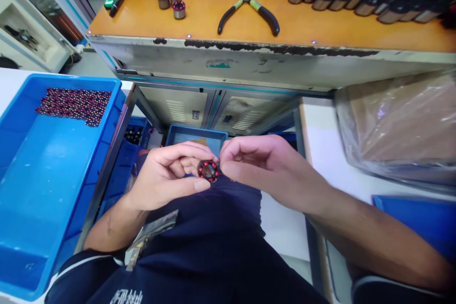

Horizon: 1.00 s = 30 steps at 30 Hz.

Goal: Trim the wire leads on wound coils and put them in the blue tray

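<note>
Between the thumb and fingers of my left hand point(171, 175) is a small motor stator point(208, 171), a dark ring with red windings around its open middle. Its ring face is turned up toward the camera. My right hand point(256, 159) is closed in a pinch at the stator's right edge. Whatever lies between those fingertips is too small to make out. Both hands are in front of my dark shirt, above a blue tray point(171, 135) lower down.
On the left, a blue bin point(46, 166) has rows of similar stators point(76, 102). Pliers point(245, 9), a few stators point(179, 10) and many dark cylinders point(366, 4) sit on the orange bench point(142, 23). A plastic-wrapped box point(402, 123) stands on the right.
</note>
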Motion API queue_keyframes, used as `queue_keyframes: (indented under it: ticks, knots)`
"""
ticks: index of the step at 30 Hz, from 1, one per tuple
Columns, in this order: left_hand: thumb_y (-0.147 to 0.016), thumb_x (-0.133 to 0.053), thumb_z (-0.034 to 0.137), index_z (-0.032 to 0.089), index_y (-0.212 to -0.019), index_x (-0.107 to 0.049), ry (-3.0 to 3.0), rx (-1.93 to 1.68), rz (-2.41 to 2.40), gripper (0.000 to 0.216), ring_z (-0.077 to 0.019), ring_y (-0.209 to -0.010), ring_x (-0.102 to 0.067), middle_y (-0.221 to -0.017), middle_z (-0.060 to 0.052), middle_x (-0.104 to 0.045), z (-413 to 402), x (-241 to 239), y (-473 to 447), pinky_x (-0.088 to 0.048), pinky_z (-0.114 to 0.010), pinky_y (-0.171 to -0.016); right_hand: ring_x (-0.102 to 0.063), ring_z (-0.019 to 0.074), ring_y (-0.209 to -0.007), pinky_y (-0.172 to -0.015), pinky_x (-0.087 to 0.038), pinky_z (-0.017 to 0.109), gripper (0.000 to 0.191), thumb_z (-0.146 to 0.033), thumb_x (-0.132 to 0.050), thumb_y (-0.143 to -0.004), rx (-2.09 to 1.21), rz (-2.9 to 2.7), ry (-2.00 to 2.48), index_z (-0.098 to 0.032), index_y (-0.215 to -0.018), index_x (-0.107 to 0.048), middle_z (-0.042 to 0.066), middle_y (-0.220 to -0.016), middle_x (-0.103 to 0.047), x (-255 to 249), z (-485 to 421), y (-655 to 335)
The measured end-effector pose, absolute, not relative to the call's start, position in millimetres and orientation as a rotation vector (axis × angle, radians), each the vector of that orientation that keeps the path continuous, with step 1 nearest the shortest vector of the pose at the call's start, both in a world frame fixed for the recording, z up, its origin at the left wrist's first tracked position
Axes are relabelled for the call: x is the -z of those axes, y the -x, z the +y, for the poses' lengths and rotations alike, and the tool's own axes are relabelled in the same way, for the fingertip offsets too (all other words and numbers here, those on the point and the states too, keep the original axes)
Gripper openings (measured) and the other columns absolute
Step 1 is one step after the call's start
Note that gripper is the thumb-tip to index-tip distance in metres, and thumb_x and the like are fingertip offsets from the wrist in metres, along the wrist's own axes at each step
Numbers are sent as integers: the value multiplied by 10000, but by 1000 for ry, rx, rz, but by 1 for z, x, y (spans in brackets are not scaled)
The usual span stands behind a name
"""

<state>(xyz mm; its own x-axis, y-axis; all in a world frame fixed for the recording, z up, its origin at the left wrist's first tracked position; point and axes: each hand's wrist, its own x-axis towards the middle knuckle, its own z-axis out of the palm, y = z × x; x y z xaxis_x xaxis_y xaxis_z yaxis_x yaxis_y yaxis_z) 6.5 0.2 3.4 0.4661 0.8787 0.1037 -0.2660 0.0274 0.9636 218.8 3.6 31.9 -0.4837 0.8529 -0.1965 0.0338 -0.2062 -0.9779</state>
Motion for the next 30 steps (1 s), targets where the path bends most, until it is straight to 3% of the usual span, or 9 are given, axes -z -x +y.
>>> queue_keyframes:
  ticks: [6, 11, 15, 21, 30]
  knots:
    - [-706, -815, 115, 186, -1001, -773, -1094, -857, 635, 306, -127, -797, -731, -1037, -68, -744, 0, -8, -3, -603, -209, -740, -474, 78, -590, -526, -383, 202, 305, -419, -728, -815, -1731, -1568, 1083, -148, -714, -634, -4, -668, -569, -30, 10, -230]
    - [-704, -819, 134, 166, -1020, -766, -1055, -718, 596, 322, -140, -740, -718, -947, -82, -751, 1, -11, -2, -584, -218, -680, -587, 110, -777, -718, -493, 229, 258, -323, -777, -765, -1509, -1791, 914, -148, -923, -672, 14, -851, -645, -38, 26, -226]
    - [-713, -800, 95, 178, -995, -764, -1077, -684, 621, 296, -89, -633, -662, -737, -9, -718, -2, -11, -3, -542, -173, -617, -582, 90, -743, -703, -481, 215, 77, -195, -708, -816, -1457, -1925, 743, -143, -779, -664, 1, -801, -630, -43, 32, -210]
    - [-697, -808, 70, 215, -1033, -773, -1091, -879, 646, 368, -129, -797, -726, -1018, -59, -760, -7, -5, 1, -592, -214, -738, -538, 77, -663, -600, -434, 196, 147, -216, -664, -843, -1406, -1792, 992, -149, -718, -626, -7, -749, -609, -41, 19, -209]
    - [-697, -806, 55, 204, -1016, -777, -1292, -999, 583, 354, -141, -922, -709, -1051, -75, -740, -3, 0, -1, -580, -176, -758, -477, 53, -533, -464, -335, 178, 127, -275, -673, -822, -1573, -1735, 1108, -169, -753, -663, -46, -616, -576, -54, 5, -216]
